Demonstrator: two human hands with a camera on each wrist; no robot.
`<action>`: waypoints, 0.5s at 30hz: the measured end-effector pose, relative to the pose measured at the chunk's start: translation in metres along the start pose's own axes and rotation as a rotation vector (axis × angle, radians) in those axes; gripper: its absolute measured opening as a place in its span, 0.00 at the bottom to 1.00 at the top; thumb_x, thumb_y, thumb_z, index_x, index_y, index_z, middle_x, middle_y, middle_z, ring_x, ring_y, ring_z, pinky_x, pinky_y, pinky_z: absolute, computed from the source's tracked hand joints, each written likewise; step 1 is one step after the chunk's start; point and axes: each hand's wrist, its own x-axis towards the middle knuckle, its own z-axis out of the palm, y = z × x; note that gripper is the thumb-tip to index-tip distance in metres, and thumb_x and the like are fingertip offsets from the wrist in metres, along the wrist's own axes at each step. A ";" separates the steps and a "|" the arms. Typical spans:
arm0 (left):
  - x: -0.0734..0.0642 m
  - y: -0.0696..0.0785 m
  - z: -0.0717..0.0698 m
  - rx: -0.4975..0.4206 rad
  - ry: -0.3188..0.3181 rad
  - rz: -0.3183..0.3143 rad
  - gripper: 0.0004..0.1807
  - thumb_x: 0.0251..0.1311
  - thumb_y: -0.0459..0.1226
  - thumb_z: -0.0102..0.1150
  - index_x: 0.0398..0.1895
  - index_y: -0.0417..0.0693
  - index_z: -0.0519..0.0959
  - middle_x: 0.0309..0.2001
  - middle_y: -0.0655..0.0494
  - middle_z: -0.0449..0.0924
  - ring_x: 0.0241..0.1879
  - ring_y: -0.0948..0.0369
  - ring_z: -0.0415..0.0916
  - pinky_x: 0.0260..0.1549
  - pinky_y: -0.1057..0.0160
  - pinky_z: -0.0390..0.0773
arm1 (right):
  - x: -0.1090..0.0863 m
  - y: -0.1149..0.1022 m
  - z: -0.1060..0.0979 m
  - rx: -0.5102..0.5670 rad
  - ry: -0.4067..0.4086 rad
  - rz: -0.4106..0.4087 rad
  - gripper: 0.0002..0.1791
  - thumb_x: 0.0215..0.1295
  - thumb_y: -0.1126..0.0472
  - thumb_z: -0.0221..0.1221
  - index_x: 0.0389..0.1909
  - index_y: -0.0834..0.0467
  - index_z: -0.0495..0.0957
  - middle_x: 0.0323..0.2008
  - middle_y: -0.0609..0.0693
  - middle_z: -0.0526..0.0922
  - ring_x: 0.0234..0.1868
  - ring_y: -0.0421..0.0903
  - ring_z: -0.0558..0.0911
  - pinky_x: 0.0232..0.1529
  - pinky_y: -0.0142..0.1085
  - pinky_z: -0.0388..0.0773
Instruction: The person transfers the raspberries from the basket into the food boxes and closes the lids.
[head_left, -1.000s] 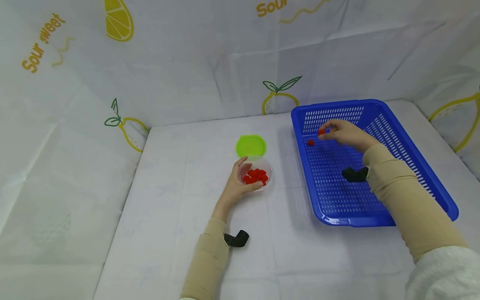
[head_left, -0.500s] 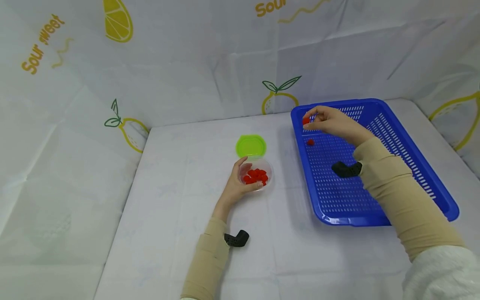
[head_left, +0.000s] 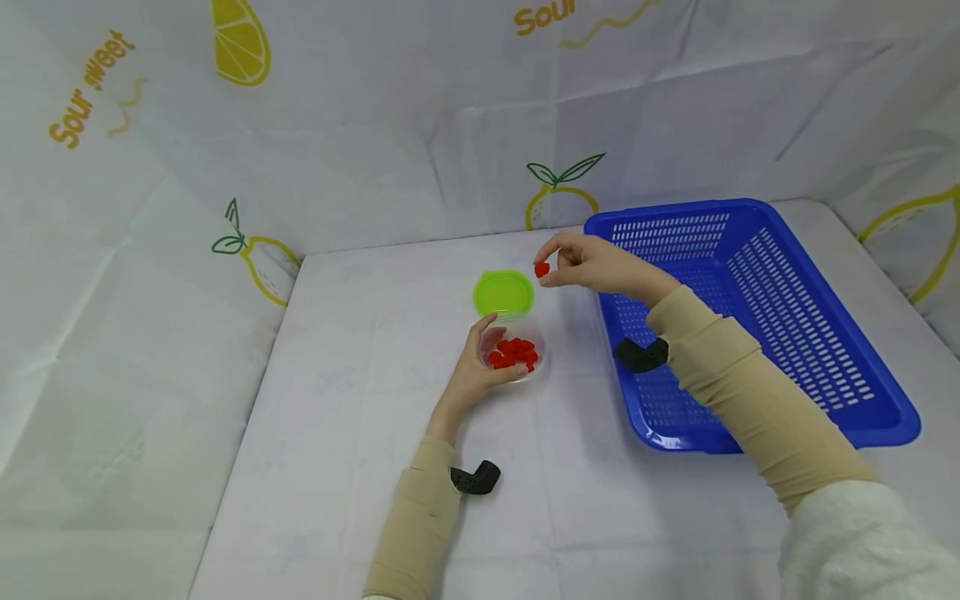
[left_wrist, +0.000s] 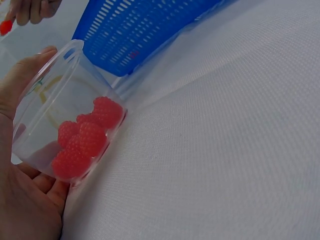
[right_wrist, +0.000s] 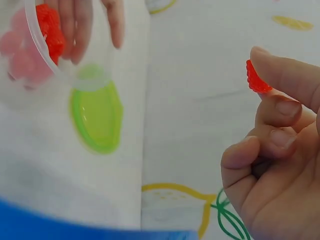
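Observation:
My left hand (head_left: pixel 474 372) is wrapped round a clear plastic cup (left_wrist: pixel 80 82) that stands on the white-covered table. Several red raspberries (left_wrist: pixel 92 137) lie at the bottom of the cup. Above the table, left of the blue basket (head_left: pixel 645 435), my right hand (head_left: pixel 600 267) pinches a single raspberry (head_left: pixel 542 270) between thumb and fingertips. That raspberry (right_wrist: pixel 257 79) also shows in the right wrist view. A bright green lid (head_left: pixel 503 294) lies just behind the cup. In the left wrist view a red spot (left_wrist: pixel 134 54) shows through the basket's slots.
The slotted basket takes up the table's right side, partly covered by my right forearm. A white cloth wall (head_left: pixel 420 158) with lemon prints rises behind the table. A small black device (head_left: pixel 476 477) sits at my left wrist, another (head_left: pixel 641 356) at my right.
My right hand, holding the raspberry, has moved left from over the basket, past its rim, to near the green lid. My left hand and the cup have stayed in place.

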 end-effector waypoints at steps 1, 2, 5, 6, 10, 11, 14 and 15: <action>0.000 0.000 0.000 0.000 0.001 0.000 0.48 0.51 0.36 0.66 0.71 0.56 0.47 0.70 0.48 0.55 0.71 0.53 0.51 0.68 0.50 0.59 | 0.002 0.000 0.004 0.006 -0.014 -0.004 0.16 0.61 0.54 0.60 0.50 0.51 0.73 0.21 0.49 0.66 0.22 0.44 0.63 0.24 0.34 0.62; 0.001 -0.001 0.000 0.000 0.001 0.000 0.48 0.51 0.36 0.66 0.71 0.56 0.47 0.70 0.48 0.56 0.71 0.54 0.52 0.68 0.51 0.60 | 0.005 -0.001 0.008 0.004 -0.030 -0.007 0.16 0.61 0.54 0.60 0.50 0.51 0.73 0.22 0.49 0.67 0.23 0.45 0.63 0.25 0.34 0.62; 0.001 -0.001 0.000 -0.007 0.000 0.009 0.48 0.51 0.35 0.66 0.71 0.56 0.47 0.70 0.48 0.56 0.71 0.54 0.53 0.68 0.52 0.59 | 0.010 -0.001 0.019 -0.006 -0.063 -0.022 0.17 0.61 0.56 0.60 0.51 0.52 0.73 0.24 0.49 0.67 0.25 0.45 0.65 0.25 0.33 0.62; 0.001 -0.001 0.000 -0.006 0.001 0.015 0.48 0.51 0.35 0.66 0.71 0.55 0.47 0.70 0.47 0.56 0.71 0.53 0.53 0.68 0.52 0.60 | 0.013 -0.001 0.022 -0.012 -0.072 -0.030 0.17 0.61 0.56 0.60 0.51 0.53 0.73 0.25 0.49 0.67 0.26 0.46 0.66 0.26 0.33 0.62; 0.001 -0.001 -0.001 0.012 0.004 0.033 0.48 0.50 0.35 0.66 0.71 0.53 0.48 0.69 0.46 0.58 0.70 0.53 0.55 0.68 0.52 0.60 | 0.020 0.000 0.036 -0.032 -0.092 -0.042 0.16 0.61 0.56 0.60 0.50 0.53 0.74 0.29 0.50 0.68 0.31 0.47 0.68 0.29 0.33 0.64; 0.001 -0.001 -0.001 0.018 0.008 0.036 0.48 0.50 0.35 0.66 0.71 0.53 0.48 0.69 0.46 0.59 0.70 0.52 0.55 0.68 0.52 0.60 | 0.021 0.000 0.039 -0.031 -0.097 -0.035 0.16 0.60 0.56 0.61 0.49 0.53 0.75 0.29 0.50 0.68 0.32 0.47 0.68 0.30 0.33 0.64; 0.000 0.000 -0.001 0.031 0.013 0.039 0.48 0.50 0.35 0.66 0.71 0.53 0.48 0.68 0.46 0.59 0.69 0.52 0.55 0.67 0.51 0.60 | 0.027 0.002 0.048 -0.040 -0.131 -0.013 0.16 0.60 0.55 0.61 0.49 0.50 0.75 0.29 0.50 0.67 0.33 0.47 0.68 0.30 0.33 0.63; -0.001 0.000 -0.002 0.033 0.016 0.040 0.48 0.50 0.35 0.66 0.71 0.53 0.48 0.68 0.46 0.59 0.69 0.52 0.55 0.67 0.51 0.61 | 0.029 0.002 0.051 -0.042 -0.146 -0.007 0.15 0.60 0.55 0.61 0.48 0.49 0.75 0.28 0.50 0.67 0.33 0.47 0.68 0.30 0.33 0.63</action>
